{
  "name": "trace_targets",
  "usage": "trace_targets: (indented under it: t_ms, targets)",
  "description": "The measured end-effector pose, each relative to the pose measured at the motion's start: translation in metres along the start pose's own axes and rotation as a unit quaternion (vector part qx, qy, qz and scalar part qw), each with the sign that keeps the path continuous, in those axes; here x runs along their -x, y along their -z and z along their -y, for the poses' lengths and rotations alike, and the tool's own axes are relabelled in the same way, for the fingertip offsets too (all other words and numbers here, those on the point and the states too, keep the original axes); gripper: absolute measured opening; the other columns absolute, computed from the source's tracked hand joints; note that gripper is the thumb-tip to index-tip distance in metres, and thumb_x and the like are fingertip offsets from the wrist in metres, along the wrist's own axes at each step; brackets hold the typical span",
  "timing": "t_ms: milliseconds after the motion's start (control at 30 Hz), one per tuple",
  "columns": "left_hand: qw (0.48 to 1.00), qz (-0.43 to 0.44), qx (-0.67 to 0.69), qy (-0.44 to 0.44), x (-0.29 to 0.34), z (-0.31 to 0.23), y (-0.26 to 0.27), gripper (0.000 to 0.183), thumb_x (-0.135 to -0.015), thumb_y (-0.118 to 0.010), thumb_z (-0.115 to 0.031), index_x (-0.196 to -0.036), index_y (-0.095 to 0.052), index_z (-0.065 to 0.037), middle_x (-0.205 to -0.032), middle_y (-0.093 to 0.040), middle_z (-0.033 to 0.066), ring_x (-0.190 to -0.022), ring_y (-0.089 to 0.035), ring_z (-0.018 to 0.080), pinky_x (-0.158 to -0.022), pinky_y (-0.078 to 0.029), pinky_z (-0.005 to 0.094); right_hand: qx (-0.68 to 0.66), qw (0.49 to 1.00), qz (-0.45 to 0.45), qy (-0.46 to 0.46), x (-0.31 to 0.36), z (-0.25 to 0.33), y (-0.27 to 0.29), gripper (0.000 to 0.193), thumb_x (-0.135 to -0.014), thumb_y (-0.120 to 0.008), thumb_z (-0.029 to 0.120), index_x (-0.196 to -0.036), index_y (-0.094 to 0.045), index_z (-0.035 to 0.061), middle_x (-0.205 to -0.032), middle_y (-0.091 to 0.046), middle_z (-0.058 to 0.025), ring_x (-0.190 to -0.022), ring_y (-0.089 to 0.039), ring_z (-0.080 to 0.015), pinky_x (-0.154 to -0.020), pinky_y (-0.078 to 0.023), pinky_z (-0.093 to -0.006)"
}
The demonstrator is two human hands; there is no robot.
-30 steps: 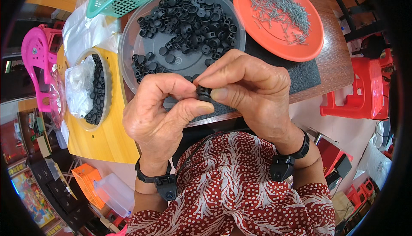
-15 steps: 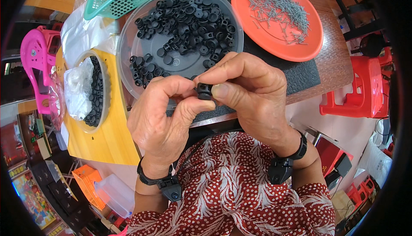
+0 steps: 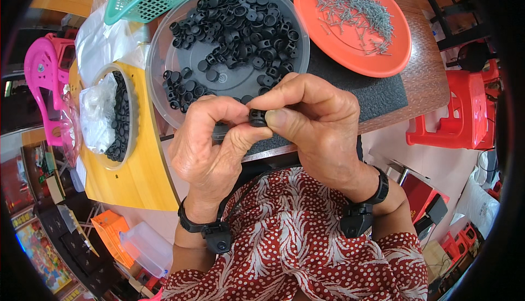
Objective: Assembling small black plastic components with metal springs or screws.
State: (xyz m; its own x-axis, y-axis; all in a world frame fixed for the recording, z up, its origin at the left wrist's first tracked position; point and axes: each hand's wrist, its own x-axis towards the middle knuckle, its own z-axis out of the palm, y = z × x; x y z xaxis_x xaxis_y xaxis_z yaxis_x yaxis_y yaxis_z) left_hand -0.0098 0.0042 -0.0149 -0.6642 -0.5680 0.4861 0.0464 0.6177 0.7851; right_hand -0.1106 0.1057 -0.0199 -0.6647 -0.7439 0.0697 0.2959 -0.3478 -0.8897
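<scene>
Between my two hands is a small round black plastic part (image 3: 257, 117) with a slotted side, held above the table's near edge. My left hand (image 3: 210, 139) pinches it from the left with thumb and forefinger. From the right, the thumb and forefinger of my right hand (image 3: 317, 128) close on the same part, and the fingertips cover much of it. Just beyond my hands stands a clear round tub (image 3: 164, 55) with many loose black plastic parts (image 3: 240, 24) inside. An orange-red plate (image 3: 322, 38) at the far right carries a heap of thin metal pins (image 3: 358, 13).
A teal perforated basket (image 3: 158, 0) stands at the back. On a yellow board (image 3: 131, 183) to the left sits a smaller tub (image 3: 134, 131) with black pieces and a clear plastic bag (image 3: 98, 115). A dark foam mat (image 3: 383, 98) lies under the plate. Red stools (image 3: 465, 109) stand at right.
Both hands keep their pinch on the black part. The right hand has shifted slightly left and down, the fingers now closer over the part.
</scene>
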Motion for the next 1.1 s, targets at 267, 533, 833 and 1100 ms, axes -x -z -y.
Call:
trace_targets:
  t_ms: [267,533,833,1100]
  targets:
    - [0.992,0.050,-0.112,-0.026,-0.010,-0.020,0.003,0.038,-0.068,-0.075,-0.013,-0.099,-0.061,0.004,-0.075,-0.060,0.0094,-0.064,-0.057,0.0159,-0.055,-0.047,0.0254,-0.070,0.996,-0.008,-0.051,-0.001,0.008,-0.002,0.013,-0.079,-0.056,-0.010,-0.088,-0.062,-0.0038,-0.085,-0.063,-0.0061,-0.079,-0.059,-0.0098,-0.071,-0.049,-0.0221]
    - [0.995,0.013,-0.099,-0.013,-0.006,-0.018,-0.003,0.035,-0.063,-0.076,-0.008,-0.095,-0.066,0.002,-0.076,-0.056,0.0044,-0.067,-0.052,0.0131,-0.058,-0.042,0.0227,-0.031,0.999,-0.016,-0.027,-0.001,0.004,-0.003,0.011,-0.079,-0.057,-0.008,-0.088,-0.063,-0.0037,-0.085,-0.064,-0.0065,-0.079,-0.059,-0.0094,-0.071,-0.049,-0.0221]
    - [0.992,0.000,-0.125,-0.032,-0.004,-0.015,0.002,0.032,-0.067,-0.073,-0.004,-0.097,-0.063,0.004,-0.077,-0.057,0.0092,-0.064,-0.054,0.0160,-0.055,-0.045,0.0257,0.026,0.999,0.002,-0.042,-0.002,0.012,-0.009,0.016,-0.081,-0.052,-0.008,-0.093,-0.062,-0.0036,-0.084,-0.064,-0.0045,-0.078,-0.058,-0.0085,-0.069,-0.048,-0.0226]
    - [0.993,-0.005,-0.114,-0.017,-0.005,-0.012,0.005,0.028,-0.069,-0.072,-0.003,-0.095,-0.061,0.004,-0.079,-0.057,0.0090,-0.063,-0.053,0.0147,-0.055,-0.044,0.0245,0.135,0.990,0.032,0.019,0.001,0.013,-0.011,0.024,-0.086,-0.053,-0.003,-0.110,-0.054,-0.0049,-0.101,-0.062,-0.0098,-0.095,-0.058,-0.0123,-0.083,-0.047,-0.0242]
